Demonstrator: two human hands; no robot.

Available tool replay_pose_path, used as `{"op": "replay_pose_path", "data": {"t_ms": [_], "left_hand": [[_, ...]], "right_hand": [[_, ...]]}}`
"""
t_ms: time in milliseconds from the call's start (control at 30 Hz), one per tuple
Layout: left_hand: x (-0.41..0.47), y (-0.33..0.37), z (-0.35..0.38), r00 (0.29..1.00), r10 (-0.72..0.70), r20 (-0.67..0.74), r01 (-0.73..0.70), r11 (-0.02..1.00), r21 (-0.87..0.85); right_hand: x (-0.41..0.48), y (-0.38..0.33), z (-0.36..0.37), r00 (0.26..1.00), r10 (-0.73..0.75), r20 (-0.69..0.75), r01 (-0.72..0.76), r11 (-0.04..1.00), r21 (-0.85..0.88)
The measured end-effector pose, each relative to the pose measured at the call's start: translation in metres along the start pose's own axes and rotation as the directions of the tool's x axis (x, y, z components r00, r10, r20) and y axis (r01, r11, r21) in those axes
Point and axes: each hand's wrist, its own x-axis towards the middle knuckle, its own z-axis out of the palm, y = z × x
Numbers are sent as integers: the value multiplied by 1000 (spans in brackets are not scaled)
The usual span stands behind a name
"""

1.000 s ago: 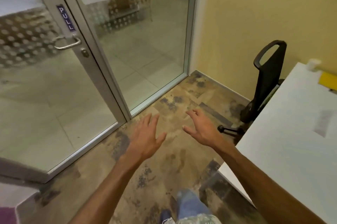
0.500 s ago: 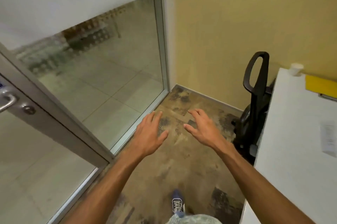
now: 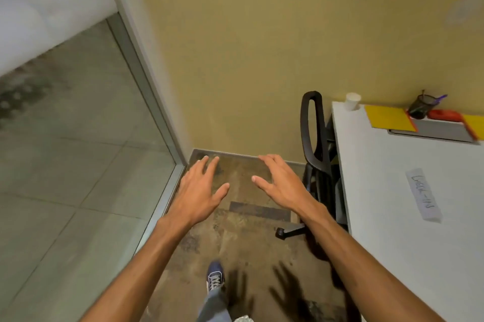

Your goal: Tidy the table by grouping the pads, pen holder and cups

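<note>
Both the left hand (image 3: 197,190) and the right hand (image 3: 281,183) hover spread and empty over the floor, left of the white counter (image 3: 392,190). At the counter's far edge sit a paper cup (image 3: 352,101), yellow pads (image 3: 389,117) and a mesh pen holder (image 3: 422,106) (tilted, pens inside).

The white rectangular table (image 3: 408,230) stands at the right, against the yellow wall (image 3: 262,46). At its far left corner sits the white paper cup (image 3: 352,101). Right of it lie the 2 yellow pads (image 3: 389,117), with the black mesh pen holder (image 3: 422,106) behind them. The black office chair (image 3: 315,148) stands left of the table, and the glass partition (image 3: 78,151) is far left.
</note>
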Motion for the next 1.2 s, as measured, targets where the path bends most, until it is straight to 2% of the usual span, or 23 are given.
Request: {"op": "replay_pose_path", "data": {"t_ms": [233, 433, 733, 933, 1000, 1100, 1200], "left_hand": [[155, -8, -9, 973, 226, 51, -225, 974, -23], [272, 16, -11, 911, 394, 123, -382, 917, -115], [411, 85, 22, 753, 622, 214, -582, 782, -225], [504, 151, 67, 659, 719, 222, -671, 695, -258], [534, 175, 81, 631, 737, 240, -686, 675, -270], [573, 207, 99, 598, 753, 274, -690, 658, -303], [607, 236, 118, 567, 766, 304, -688, 643, -336]], "right_hand": [[95, 29, -38, 969, 134, -208, -125, 990, 60], [151, 53, -65, 876, 298, -379, -278, 955, 107], [198, 116, -106, 713, 527, -464, -506, 843, 181], [247, 196, -125, 622, 591, -514, -561, 794, 234], [263, 220, -135, 587, 624, -517, -578, 769, 273], [286, 253, -143, 571, 586, -575, -551, 793, 261], [306, 284, -158, 510, 657, -555, -625, 726, 287]]}}
